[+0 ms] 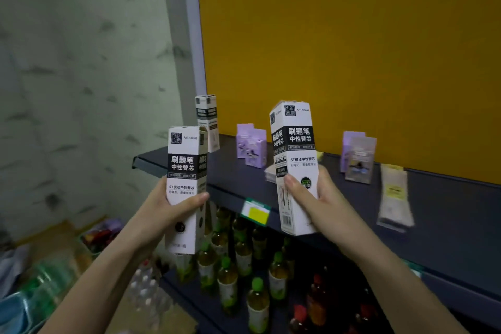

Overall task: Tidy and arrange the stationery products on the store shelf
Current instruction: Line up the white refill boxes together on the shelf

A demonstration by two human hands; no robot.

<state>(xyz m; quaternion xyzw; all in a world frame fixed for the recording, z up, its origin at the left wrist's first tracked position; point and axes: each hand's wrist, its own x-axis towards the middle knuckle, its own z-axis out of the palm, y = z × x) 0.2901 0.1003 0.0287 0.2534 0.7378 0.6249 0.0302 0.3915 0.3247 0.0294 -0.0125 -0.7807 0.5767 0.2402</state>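
Each of my hands holds a tall white refill box with a black band, upright in front of the dark shelf (pixel 447 198). My left hand (pixel 165 206) grips the left box (pixel 185 168) round its middle. My right hand (pixel 317 198) grips the right box (pixel 294 144), which is held higher, its top leaning slightly left. A third box of the same kind (pixel 207 119) stands on the shelf at its far left end.
On the shelf stand two pairs of small purple boxes (pixel 250 148) (pixel 355 156) and a flat clear packet (pixel 394 195) lies to the right. A green-yellow price tag (pixel 256 211) hangs on the shelf edge. Drink bottles (pixel 230 276) fill the lower shelf; an orange back panel (pixel 352 49) rises behind.
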